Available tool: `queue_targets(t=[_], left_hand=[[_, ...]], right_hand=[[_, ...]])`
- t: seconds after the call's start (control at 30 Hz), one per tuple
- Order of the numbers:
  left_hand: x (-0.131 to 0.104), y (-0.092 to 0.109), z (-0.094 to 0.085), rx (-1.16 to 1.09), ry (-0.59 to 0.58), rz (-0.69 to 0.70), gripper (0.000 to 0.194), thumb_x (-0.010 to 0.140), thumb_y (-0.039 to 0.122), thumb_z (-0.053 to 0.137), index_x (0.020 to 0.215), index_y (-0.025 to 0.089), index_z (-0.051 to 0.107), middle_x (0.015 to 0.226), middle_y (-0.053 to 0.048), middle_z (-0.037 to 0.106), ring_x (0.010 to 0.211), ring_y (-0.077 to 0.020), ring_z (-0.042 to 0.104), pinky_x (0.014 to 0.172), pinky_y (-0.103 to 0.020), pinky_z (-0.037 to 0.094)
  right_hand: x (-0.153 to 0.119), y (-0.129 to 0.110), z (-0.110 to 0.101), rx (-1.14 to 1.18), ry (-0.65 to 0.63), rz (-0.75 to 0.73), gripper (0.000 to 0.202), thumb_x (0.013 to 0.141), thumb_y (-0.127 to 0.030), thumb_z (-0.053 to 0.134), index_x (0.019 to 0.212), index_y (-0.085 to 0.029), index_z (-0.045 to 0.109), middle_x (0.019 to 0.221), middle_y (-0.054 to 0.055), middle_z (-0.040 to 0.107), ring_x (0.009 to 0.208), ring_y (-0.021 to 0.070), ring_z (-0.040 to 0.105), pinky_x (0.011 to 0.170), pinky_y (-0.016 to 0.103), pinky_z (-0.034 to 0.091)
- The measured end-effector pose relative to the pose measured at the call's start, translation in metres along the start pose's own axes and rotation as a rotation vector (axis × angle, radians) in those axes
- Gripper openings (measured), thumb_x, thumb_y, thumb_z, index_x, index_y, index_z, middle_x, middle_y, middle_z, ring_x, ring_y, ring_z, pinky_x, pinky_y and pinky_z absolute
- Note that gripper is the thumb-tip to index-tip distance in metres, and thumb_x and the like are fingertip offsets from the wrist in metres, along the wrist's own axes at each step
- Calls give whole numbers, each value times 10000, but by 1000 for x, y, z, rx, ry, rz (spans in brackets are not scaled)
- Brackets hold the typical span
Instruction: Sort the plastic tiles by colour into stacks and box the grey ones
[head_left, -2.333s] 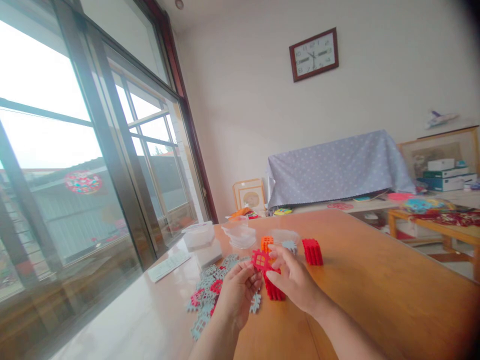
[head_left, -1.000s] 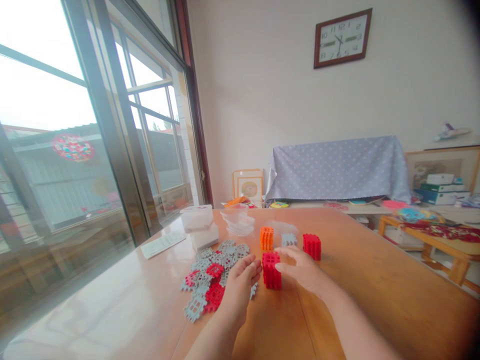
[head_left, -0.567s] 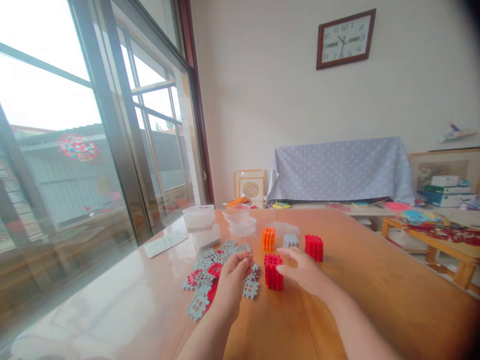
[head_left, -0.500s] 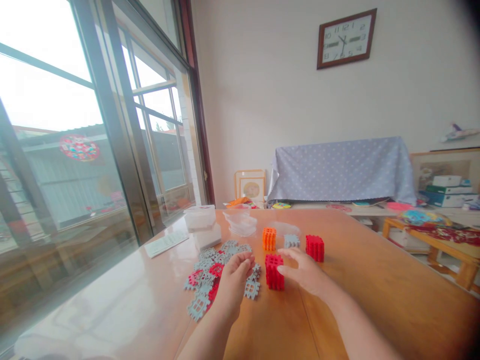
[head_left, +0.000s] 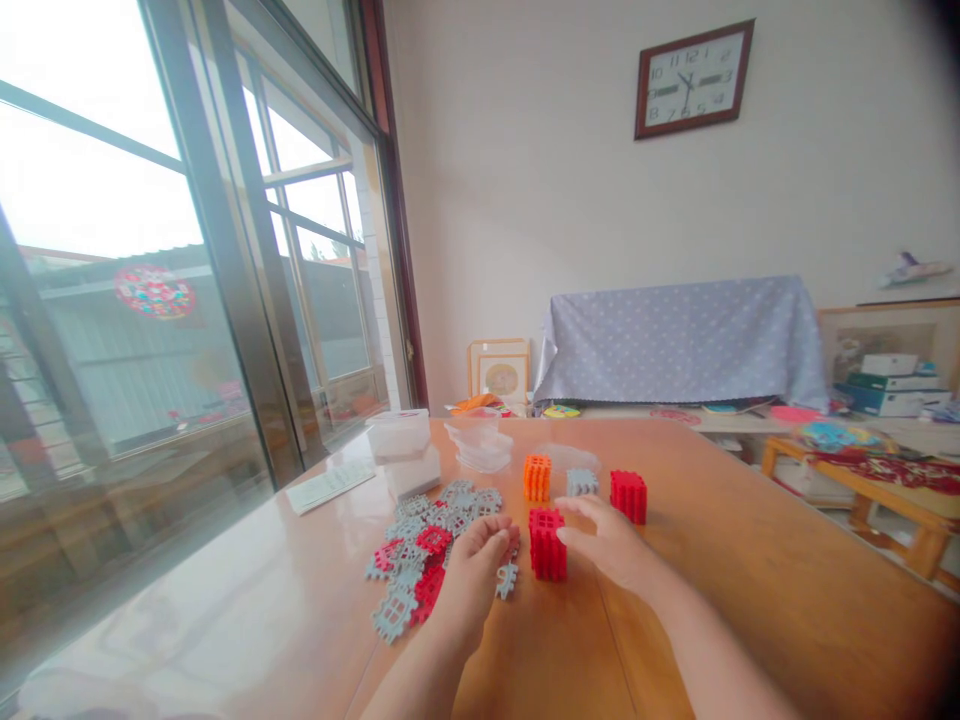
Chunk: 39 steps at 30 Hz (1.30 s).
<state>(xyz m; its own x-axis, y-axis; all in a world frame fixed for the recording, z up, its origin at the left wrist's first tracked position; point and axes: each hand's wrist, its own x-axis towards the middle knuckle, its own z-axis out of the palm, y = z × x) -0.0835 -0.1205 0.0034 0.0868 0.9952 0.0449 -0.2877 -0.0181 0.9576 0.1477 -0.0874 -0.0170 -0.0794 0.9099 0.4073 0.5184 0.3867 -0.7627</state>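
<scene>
My left hand [head_left: 480,570] is over the right side of a loose pile of grey and red notched plastic building tiles [head_left: 409,550]. Its thumb and fingertips are pressed together, and whatever they may pinch is hidden; a bit of red shows just beside them. My right hand [head_left: 607,540] is at the right side of an upright stack of red tiles [head_left: 548,550]. Thumb and fingers there are spread apart, the thumb tip at the stack's edge; whether it touches, I cannot tell. Behind stand an orange stack [head_left: 537,478], a low grey stack [head_left: 582,482] and another red stack [head_left: 628,497].
White plastic boxes [head_left: 409,470], clear plastic containers [head_left: 480,445] and a printed sheet [head_left: 330,487] lie toward the far left of the wooden table [head_left: 570,660]. Glass windows run along the left. Beyond the table is a low bench [head_left: 892,490] at the right.
My left hand has shifted slightly right and down over the tiles, covering more of the grey ones at the pile's right edge. My right hand stays nearly still by the red stack.
</scene>
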Motion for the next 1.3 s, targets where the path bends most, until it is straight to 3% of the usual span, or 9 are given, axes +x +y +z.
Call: queue_targets(t=[0.2,0.37,0.47,0.6,0.73,0.9,1.0,1.13,1.3], left_hand=[[8,9,-19,94,71,121,235,766,305,749,957,172,713,964,-80,732,901,-204,663,842,-296,477],[20,22,-63,590,296,305,247,723,192,693,967,227,701,1021,-74,727,1030,-261,633,943,-348,420],[19,28,-84,886,378,283,359,674,200,727,1026,267,694,975,-72,721,1092,-323,596,1009,-419,354],[17,24,-96,945,413,239,359,590,143,751,919,267,680,806,-59,690,1115,-360,576,1060,-459,290],[19,16,-100,1019,406,231,345,596,104,711,897,268,679,792,-62,688,1108,-367,577,1079,-488,263],[22,21,-97,1020,419,306,440,650,107,690,1062,260,685,1034,-115,723,1154,-372,569,1090,-489,279],[22,24,-86,915,342,424,523,701,121,681,1206,252,647,1248,-131,678,1228,-346,550,1099,-439,317],[17,21,-57,712,185,527,550,755,169,716,1290,249,612,1333,-119,641,1277,-312,539,1130,-414,329],[3,18,-14,499,79,568,566,761,202,780,1301,267,624,1332,-109,632,1263,-296,540,1134,-394,339]], right_hand=[[0,4,2,17,60,9,439,856,-415,653,1249,-221,690,1277,104,683,1193,291,618,1073,487,462],[-2,-3,6,-85,125,-79,386,892,-466,609,1190,-244,712,1261,96,695,1210,298,616,1077,473,467],[-4,-7,9,-130,151,-117,374,912,-494,583,1169,-257,715,1256,92,692,1222,301,607,1071,474,472],[-5,-9,11,-136,162,-129,373,918,-521,564,1151,-272,718,1241,93,694,1209,312,610,1048,487,490],[-6,-10,11,-127,164,-117,363,916,-530,560,1139,-289,717,1250,84,691,1197,317,616,1023,489,507],[-6,-11,11,-125,191,-127,359,934,-530,545,1142,-281,698,1241,92,683,1196,313,611,1048,508,487],[-7,-15,11,-116,223,-137,367,937,-523,547,1164,-272,689,1257,103,678,1201,317,607,1057,518,478],[-11,-26,11,-110,265,-174,349,934,-480,565,1191,-275,682,1267,101,678,1208,316,602,1032,501,495],[-16,-39,11,-119,247,-217,346,920,-438,609,1232,-297,663,1280,88,668,1212,307,594,1020,470,499]])
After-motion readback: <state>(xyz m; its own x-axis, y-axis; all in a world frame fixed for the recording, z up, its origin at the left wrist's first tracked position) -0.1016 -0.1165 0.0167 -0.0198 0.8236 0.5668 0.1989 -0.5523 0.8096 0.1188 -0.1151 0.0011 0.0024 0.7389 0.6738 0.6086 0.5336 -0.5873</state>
